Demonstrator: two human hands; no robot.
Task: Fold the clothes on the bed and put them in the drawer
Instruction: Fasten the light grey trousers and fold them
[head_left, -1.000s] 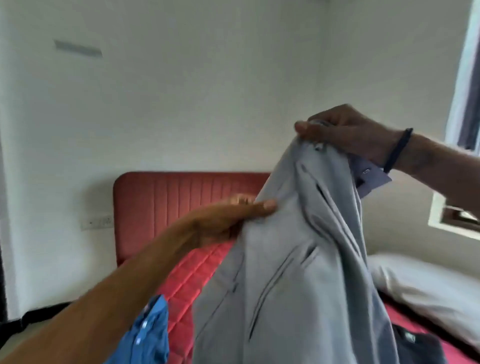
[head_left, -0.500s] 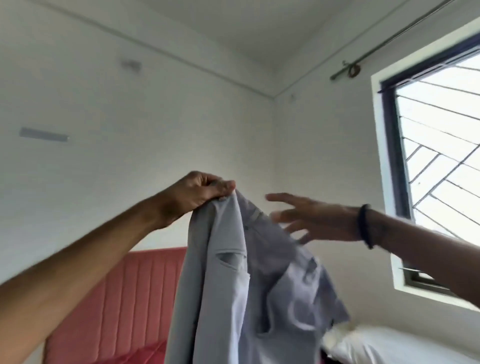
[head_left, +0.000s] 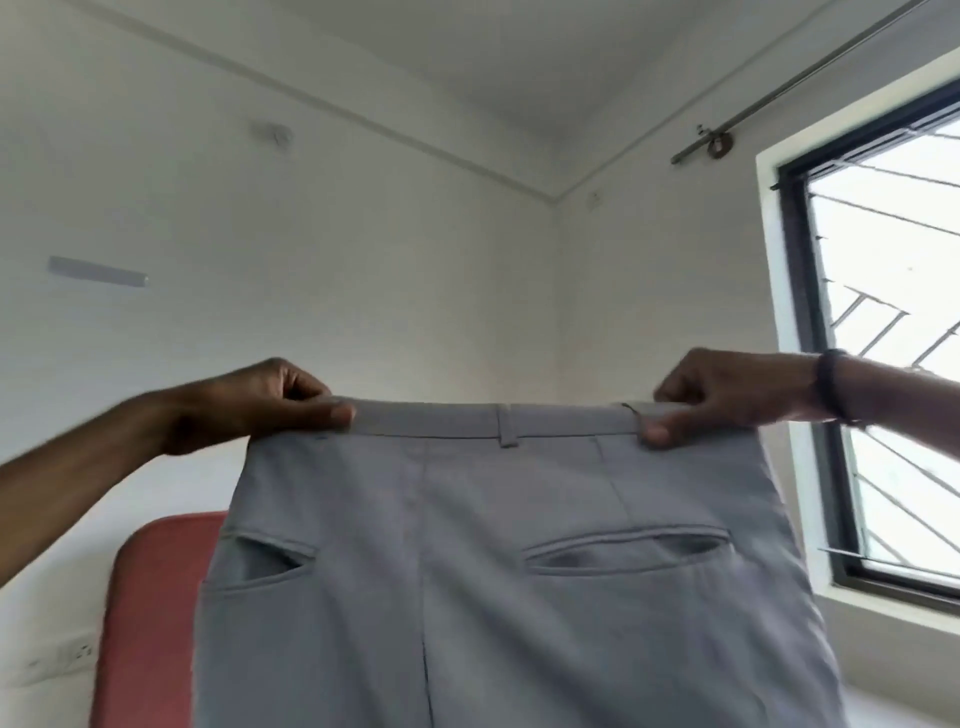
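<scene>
Trousers (head_left: 519, 545) hang spread wide in the air, one grey pair, held up by the waistband (head_left: 467, 415); the left hand (head_left: 270, 400) pinches the left end of the band, thumb in front and fingers curled behind; the right hand (head_left: 727, 395) pinches the right end the same way, thumb pressed on the front of the cloth; the band runs nearly level and taut between the two hands; one belt loop (head_left: 508, 425) sits near its middle; two slit pockets show below, the left pocket (head_left: 265, 553) gaping at the side edge and the right pocket (head_left: 628, 551) open along a shallow curve; a seam runs down the middle, and the legs pass out of view at the lower edge; behind the cloth, low on the left, one red headboard (head_left: 150, 613) shows its rounded corner, its right part hidden by the trousers; above the band the white wall (head_left: 363, 286) stands well back, leaving open air over and between the hands; to the right one window (head_left: 883, 364) with a dark frame lies behind the right forearm; one dark band (head_left: 830, 384) circles the right wrist; one curtain rod (head_left: 810, 78) runs above the window.
</scene>
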